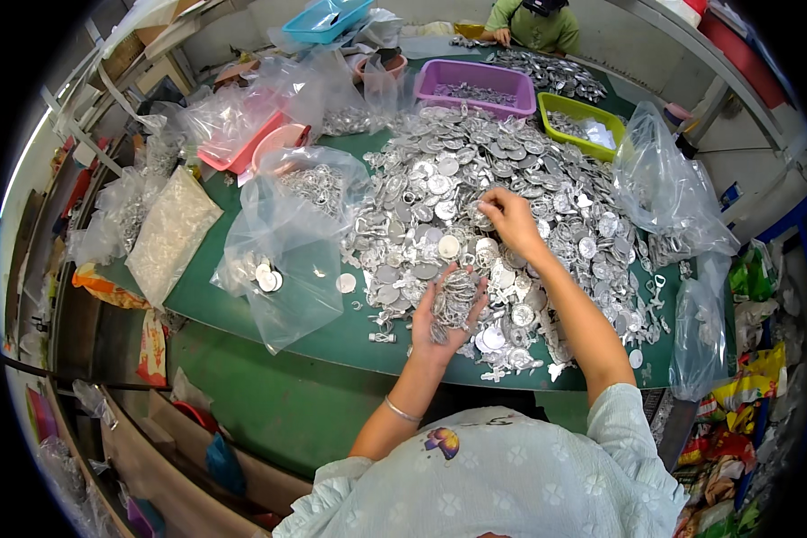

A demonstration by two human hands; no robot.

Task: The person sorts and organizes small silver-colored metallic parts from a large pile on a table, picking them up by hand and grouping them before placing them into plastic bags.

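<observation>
A big heap of small silver metal discs and parts (475, 179) covers the green table (332, 332). My left hand (446, 316) is palm up near the table's front edge, cupping a bunch of silver ring-like pieces (457, 300). My right hand (508, 220) reaches further into the heap, fingers pinched on a small silver piece at the pile's surface. A thin bangle sits on my left wrist.
A clear plastic bag (282, 255) with a few discs lies left of the heap. More bags, a pink basin (278, 143), a purple tray (475, 85), a yellow-green tray (583, 121) and a blue tray (327, 20) stand behind. Another person (533, 22) sits at the far end.
</observation>
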